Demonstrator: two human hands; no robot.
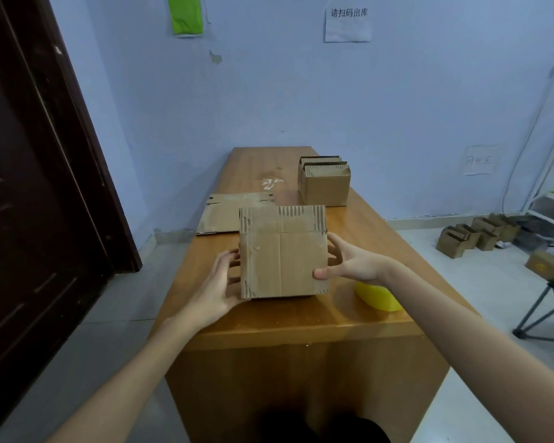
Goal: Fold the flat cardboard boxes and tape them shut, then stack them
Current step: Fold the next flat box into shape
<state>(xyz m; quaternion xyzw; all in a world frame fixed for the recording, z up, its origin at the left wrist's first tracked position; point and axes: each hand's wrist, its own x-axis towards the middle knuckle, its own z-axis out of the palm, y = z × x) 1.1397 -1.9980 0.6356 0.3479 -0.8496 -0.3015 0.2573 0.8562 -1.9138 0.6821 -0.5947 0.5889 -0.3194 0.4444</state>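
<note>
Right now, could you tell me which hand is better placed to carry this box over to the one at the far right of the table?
The right hand, probably: it holds the box on the side nearer the far box, while the left hand would reach across.

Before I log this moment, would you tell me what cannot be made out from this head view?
- Yellow object: the right hand and forearm cover much of it, so what it is stays unclear.
- Held box: its far and under sides face away; the left hand covers its left side.
- Far box: too distant to tell whether its top is taped.
- Flat cardboard: the held box hides its right part.
</note>
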